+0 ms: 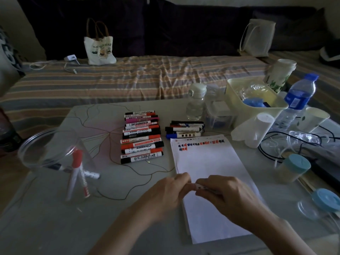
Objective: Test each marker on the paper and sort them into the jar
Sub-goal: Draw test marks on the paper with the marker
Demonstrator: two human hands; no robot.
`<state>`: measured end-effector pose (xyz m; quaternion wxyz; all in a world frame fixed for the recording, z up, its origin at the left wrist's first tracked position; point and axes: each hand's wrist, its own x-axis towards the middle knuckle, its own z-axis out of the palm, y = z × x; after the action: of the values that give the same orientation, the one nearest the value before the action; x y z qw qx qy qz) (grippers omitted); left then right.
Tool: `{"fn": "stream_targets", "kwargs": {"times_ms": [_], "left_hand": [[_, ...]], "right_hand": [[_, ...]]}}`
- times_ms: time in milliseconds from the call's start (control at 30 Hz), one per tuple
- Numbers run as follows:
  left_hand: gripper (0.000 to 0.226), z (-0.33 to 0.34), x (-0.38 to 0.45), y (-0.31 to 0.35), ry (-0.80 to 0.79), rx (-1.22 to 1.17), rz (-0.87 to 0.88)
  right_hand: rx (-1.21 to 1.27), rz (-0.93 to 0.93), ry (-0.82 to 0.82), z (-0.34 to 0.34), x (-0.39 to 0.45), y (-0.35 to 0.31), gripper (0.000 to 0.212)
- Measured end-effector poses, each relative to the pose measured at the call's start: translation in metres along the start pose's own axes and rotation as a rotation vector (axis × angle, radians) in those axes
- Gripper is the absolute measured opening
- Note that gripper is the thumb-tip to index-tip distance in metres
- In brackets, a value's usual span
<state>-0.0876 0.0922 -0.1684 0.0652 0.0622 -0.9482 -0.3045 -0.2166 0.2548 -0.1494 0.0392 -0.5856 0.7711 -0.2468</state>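
The room is dim, lit softly from the near side. A pale worktop [114, 183] with thin brown branching lines stands in front of a bed [128, 78] covered in a rumpled sheet striped grey, orange and cream. Behind the bed runs a dark, nearly black padded backrest [165, 24]. A strip of pale wall [22, 34] shows at the far left, another at the top right corner.

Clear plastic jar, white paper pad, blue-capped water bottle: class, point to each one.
Clear plastic jar [39, 144], head view, on its rim.
White paper pad [207, 162], head view, blank middle.
Blue-capped water bottle [296, 100], head view, blue label.
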Motion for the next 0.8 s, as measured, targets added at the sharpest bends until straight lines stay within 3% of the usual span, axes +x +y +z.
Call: {"fn": "stream_targets", "kwargs": {"times_ms": [167, 267, 467, 633, 700, 800], "left_hand": [[0.021, -0.008, -0.012, -0.018, -0.089, -0.122, -0.078], [0.024, -0.033, -0.026, -0.051, 0.012, -0.170, -0.218], [0.027, -0.015, -0.014, -0.029, 0.139, -0.130, -0.139], [0.021, -0.004, 0.002, -0.044, 0.268, -0.072, -0.164], [0.021, 0.003, 0.013, -0.044, 0.316, 0.002, -0.158], [0.020, 0.010, 0.031, -0.046, 0.400, 0.047, -0.190]], "right_hand": [[-0.152, -0.068, 0.093, 0.007, -0.005, 0.007, 0.029], [-0.179, 0.042, 0.280, -0.029, -0.010, 0.036, 0.037], [-0.067, 0.180, 0.037, 0.007, 0.009, 0.022, 0.040], [0.093, 0.155, 0.084, 0.019, 0.011, 0.024, 0.040], [0.232, 0.193, 0.172, 0.021, 0.015, 0.018, 0.038], [0.952, 0.415, 0.274, 0.007, 0.025, 0.012, 0.046]]}}
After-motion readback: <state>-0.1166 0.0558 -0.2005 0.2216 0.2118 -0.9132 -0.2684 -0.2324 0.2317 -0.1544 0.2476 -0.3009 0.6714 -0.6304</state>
